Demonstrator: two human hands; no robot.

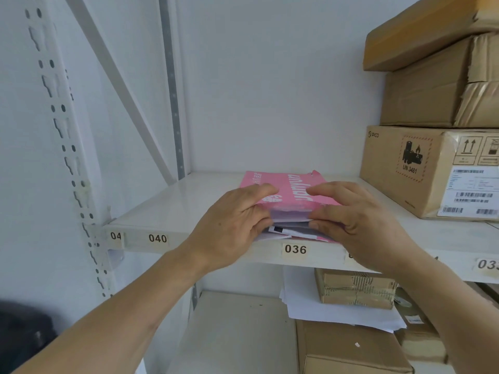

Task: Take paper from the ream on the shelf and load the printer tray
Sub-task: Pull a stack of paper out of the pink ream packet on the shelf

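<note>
The pink ream (290,191) lies flat on the white shelf (167,209), near the front edge, right above the "036" label (295,249), its torn wrapper end facing the camera with white sheets showing in the opening. Both hands are on that open end. The left hand (232,222) comes in from the lower left, forearm angled up, thumb laid across the pink top, fingers curled in at the wrapper's left corner, pinching it. The right hand (353,211) mirrors it from the lower right, thumb on top, fingertips tucked against the right side of the opening, gripping the wrapper edge and paper there. Just beside the ream to the right sits a cardboard box (421,168) with a battery warning mark, more brown boxes (432,76) stacked on it. On the shelf below, loose white sheets (337,311) lie under a small taped carton (355,288).
</note>
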